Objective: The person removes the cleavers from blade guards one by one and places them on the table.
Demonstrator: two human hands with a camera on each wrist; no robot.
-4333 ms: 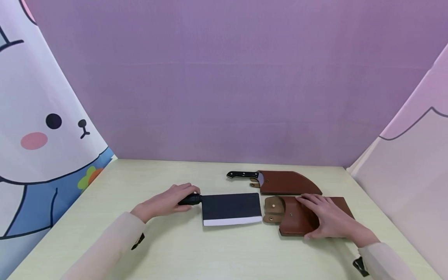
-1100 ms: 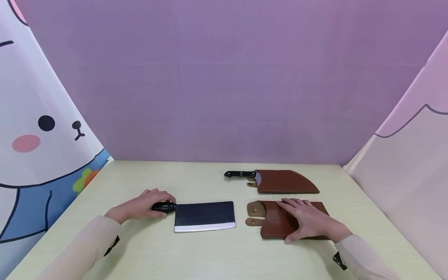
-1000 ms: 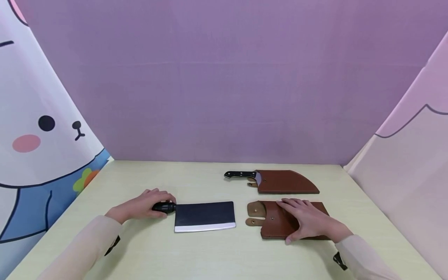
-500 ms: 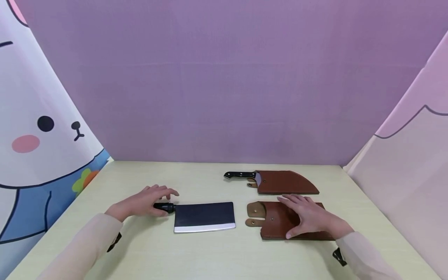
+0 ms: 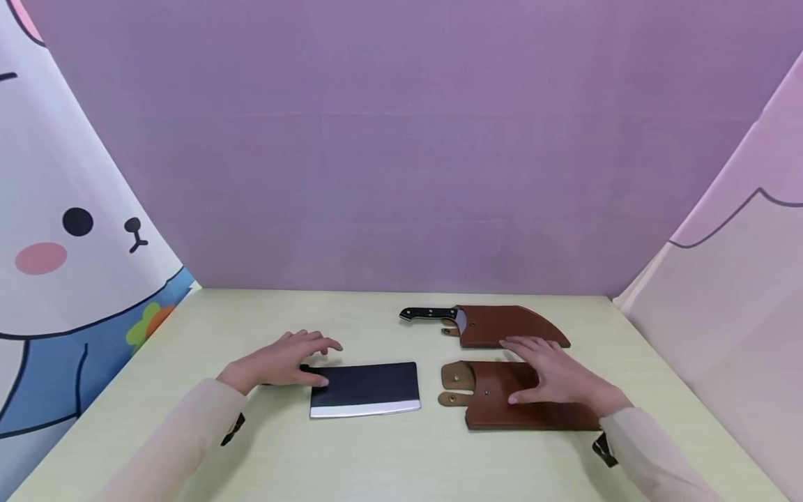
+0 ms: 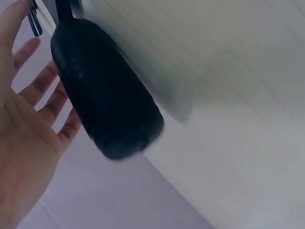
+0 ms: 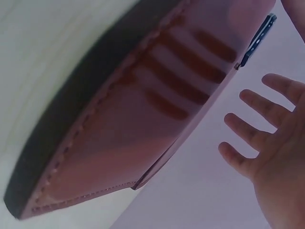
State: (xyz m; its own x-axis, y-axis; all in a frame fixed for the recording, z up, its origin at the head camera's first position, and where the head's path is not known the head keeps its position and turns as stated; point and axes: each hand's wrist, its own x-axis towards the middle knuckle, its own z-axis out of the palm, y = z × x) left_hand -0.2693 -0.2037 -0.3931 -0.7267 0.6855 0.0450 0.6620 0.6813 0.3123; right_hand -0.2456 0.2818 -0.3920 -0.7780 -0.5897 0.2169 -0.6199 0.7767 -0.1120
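Observation:
A cleaver with a dark blade point(image 5: 365, 388) lies flat on the pale table point(image 5: 389, 460). Its black handle point(image 6: 105, 100) points left. My left hand point(image 5: 293, 358) hovers open over that handle, fingers straight, and the left wrist view shows the palm point(image 6: 24, 143) clear of it. To the blade's right lies an empty brown leather sheath point(image 5: 495, 403), its two snap tabs facing the cleaver. My right hand point(image 5: 555, 376) is spread open just above the sheath point(image 7: 157, 105) and, in the right wrist view, the fingers point(image 7: 248, 138) are off the leather.
A second knife point(image 5: 426, 314) with a black riveted handle sits in its own curved brown sheath point(image 5: 514, 325) behind the empty one. A purple backdrop closes the back, and printed fabric panels point(image 5: 69, 230) stand at both sides of the table.
My left hand has let go of the cleaver handle and opened above it. My right hand has lifted off the empty sheath. Cleaver and sheath lie still.

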